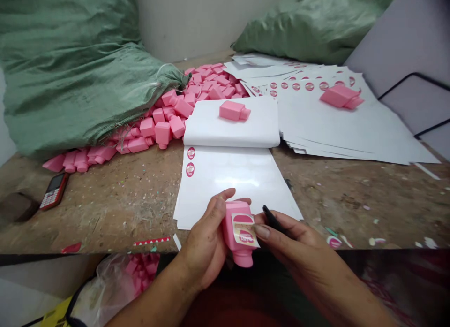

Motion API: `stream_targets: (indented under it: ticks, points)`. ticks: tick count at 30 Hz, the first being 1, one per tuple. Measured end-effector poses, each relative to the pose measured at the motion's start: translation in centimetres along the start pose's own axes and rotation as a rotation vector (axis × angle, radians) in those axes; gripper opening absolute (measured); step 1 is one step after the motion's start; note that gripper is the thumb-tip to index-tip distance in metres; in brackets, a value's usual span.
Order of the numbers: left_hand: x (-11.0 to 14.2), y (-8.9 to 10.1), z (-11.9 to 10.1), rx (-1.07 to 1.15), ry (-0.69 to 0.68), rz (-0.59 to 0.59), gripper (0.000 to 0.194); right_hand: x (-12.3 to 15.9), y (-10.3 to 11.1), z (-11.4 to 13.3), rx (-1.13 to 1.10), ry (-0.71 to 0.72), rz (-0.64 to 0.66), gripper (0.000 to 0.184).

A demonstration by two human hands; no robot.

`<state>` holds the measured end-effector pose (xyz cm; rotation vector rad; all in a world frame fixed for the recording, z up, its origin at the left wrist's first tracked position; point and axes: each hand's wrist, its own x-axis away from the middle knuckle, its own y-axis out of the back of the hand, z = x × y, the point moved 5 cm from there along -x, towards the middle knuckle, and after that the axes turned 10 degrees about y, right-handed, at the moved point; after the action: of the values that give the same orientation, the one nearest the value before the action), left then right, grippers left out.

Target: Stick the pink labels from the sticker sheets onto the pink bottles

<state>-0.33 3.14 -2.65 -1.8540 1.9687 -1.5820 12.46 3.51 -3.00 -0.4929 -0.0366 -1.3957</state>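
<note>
1. Pink bottles [197,95] spill from a green sack [70,73] onto the surface [105,209]
2. Left hand [207,238] grips a held bottle [234,226], cap down, above the sticker sheet [232,186]
3. Right hand [291,240] closes on a black tool [272,219], just beside the bottle's label [244,229]

Legible text: none; all print here too small or blurred to make out.
Bottle label [245,230]: cream and red panel on the front of a pink plastic bottle [232,228]; lettering unreadable.
Oval stickers [190,170]: pink-and-white ovals in a column on a white sticker sheet [225,191]; centre print unreadable.
Other sheets [337,130]: rows of the same ovals, smaller still, unreadable.
Mobile phone keypad [49,200]: key markings too small to read.
</note>
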Motion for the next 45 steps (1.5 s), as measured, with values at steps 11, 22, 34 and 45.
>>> stream_targets:
  ticks: [11,22,34,45]
  points:
    - [-0.2,0.3,-0.1,0.022,0.002,0.005,0.038,-0.4,-0.1,0.1,0.06,0.029,0.02,0.037]
    - [-0.3,0.2,-0.2,0.012,-0.021,0.017,0.039,-0.4,0.0,0.1,0.036,0.035,-0.002,0.03]
    - [0.6,-0.1,-0.3,-0.075,-0.031,0.016,0.053,-0.5,-0.1,0.8,0.177,0.159,-0.002,0.029]
    - [0.6,0.2,-0.3,-0.08,-0.093,-0.056,0.05,0.7,-0.8,1.4,0.238,0.193,0.066,0.03]
